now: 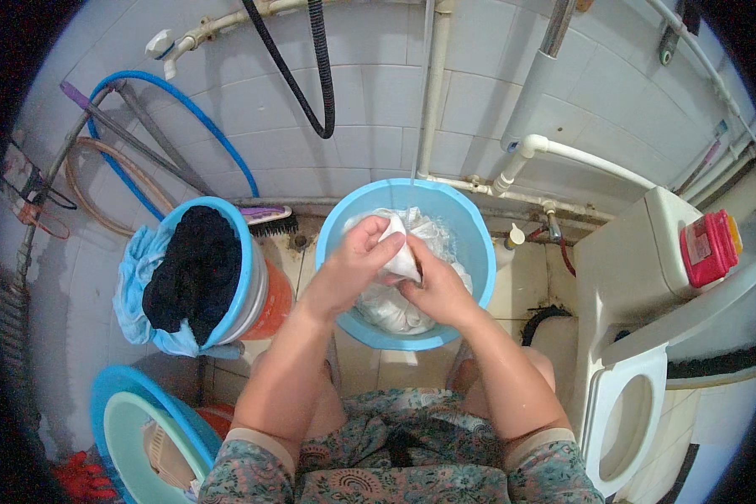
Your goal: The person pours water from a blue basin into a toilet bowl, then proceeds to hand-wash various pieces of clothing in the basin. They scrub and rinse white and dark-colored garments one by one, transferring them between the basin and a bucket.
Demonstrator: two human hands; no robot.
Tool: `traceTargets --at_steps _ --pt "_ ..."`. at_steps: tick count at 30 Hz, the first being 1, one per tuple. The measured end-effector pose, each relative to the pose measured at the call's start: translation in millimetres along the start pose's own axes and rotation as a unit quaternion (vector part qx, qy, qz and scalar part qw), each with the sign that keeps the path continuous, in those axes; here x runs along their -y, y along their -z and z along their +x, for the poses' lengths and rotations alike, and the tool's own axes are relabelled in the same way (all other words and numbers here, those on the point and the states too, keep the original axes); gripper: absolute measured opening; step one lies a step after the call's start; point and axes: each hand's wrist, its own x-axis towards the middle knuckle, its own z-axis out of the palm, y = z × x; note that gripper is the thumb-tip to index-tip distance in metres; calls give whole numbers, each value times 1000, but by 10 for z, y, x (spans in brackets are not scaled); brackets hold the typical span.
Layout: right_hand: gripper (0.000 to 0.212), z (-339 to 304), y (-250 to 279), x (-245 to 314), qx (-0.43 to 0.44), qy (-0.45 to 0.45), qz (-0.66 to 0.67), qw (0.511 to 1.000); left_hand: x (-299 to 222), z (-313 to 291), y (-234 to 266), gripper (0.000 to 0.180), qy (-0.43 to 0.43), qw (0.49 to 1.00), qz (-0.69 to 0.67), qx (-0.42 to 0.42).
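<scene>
Both of my hands grip a wet-looking white cloth [401,257] above a light blue basin [331,237]. My left hand [350,259] is closed on its upper left part, thumb lying over the fabric. On the lower right side of the same cloth, my right hand [437,287] pinches it, its fingers partly hidden. Below them, more white laundry [393,312] lies bunched in water inside the basin. A thin stream of water seems to fall into the basin from above. What garment the white cloth is, I cannot tell.
Left of the basin, a bucket [245,281] holds black clothing [195,269] and light blue cloth [134,277]. A scrub brush [269,220] lies by the wall. Nested basins [113,395] stand lower left. A toilet [592,420] is at right, with a red container [708,249] on its tank.
</scene>
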Motion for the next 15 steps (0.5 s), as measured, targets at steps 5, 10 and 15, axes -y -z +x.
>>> traceTargets --at_steps 5,10,15 --pt "47 -41 83 -13 182 -24 -67 981 -38 44 423 13 -50 953 272 -127" --pt "49 -73 150 -101 156 -218 238 934 133 173 560 20 -189 910 326 -173" --pt "56 -40 330 -27 17 -183 609 772 110 106 523 30 -137 930 313 -133"
